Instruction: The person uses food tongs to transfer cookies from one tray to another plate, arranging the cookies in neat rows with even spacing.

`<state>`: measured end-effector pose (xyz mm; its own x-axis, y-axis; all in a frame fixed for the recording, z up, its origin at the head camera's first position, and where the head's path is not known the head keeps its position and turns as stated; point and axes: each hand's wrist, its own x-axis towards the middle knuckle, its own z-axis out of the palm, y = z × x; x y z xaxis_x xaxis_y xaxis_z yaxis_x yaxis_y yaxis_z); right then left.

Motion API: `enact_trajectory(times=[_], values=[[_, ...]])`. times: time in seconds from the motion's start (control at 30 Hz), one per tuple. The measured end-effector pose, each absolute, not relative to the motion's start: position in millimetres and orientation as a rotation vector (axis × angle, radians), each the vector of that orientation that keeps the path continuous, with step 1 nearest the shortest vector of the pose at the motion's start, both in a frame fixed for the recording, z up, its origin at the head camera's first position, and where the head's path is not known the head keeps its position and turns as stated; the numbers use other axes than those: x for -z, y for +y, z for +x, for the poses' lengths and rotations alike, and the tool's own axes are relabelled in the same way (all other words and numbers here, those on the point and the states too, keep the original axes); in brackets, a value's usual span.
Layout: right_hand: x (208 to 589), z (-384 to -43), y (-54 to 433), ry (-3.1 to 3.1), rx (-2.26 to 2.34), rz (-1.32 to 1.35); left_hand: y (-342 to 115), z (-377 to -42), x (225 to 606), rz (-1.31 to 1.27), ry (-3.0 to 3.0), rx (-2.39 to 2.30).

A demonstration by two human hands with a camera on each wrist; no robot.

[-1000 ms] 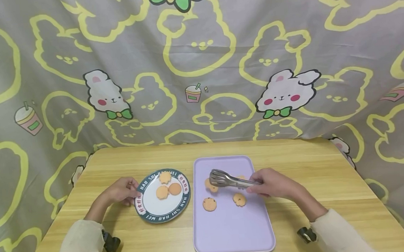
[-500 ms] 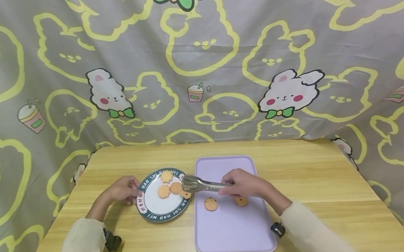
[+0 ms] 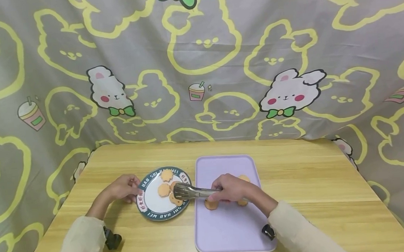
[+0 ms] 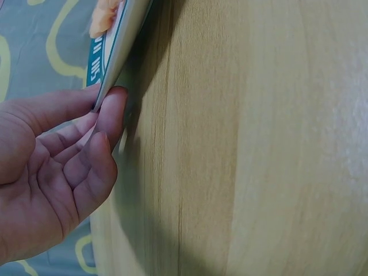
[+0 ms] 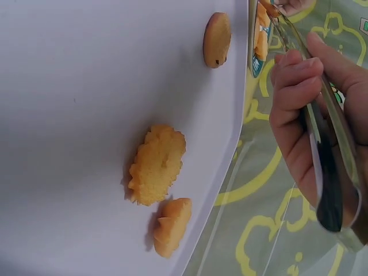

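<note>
My left hand pinches the near-left rim of a green-edged white plate; in the left wrist view, thumb and fingers hold the plate's edge from both sides. Metal tongs are gripped in my right hand, their slotted head over the plate's right side. A cookie with small holes shows beneath that head, partly hidden. Beside it lie a scalloped cookie and a flower-edged cookie; another is mostly covered by the tongs.
A lilac tray lies right of the plate, under my right hand. On it are a round cookie, a ridged cookie and another cookie. A patterned curtain hangs behind the wooden table.
My right hand has carried the tongs left from the tray to the plate, bringing a cookie from the tray. The left hand keeps its hold on the rim.
</note>
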<state>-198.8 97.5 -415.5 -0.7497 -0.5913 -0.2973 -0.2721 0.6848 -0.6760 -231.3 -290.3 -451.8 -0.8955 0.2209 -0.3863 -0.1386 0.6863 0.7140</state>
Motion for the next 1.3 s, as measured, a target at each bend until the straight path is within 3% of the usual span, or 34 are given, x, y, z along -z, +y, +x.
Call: enact_trajectory(times=[0.57,1.3], values=[[406.8,-194.5,102.9,2.428,0.843,-0.584,-287.1,-230.3,448.7,0.026,2.444,-1.074],[392.3,-173.5,184.6,2.574,0.768,-0.622,-286.7,-230.6,449.1,0.030,2.460,-1.052]])
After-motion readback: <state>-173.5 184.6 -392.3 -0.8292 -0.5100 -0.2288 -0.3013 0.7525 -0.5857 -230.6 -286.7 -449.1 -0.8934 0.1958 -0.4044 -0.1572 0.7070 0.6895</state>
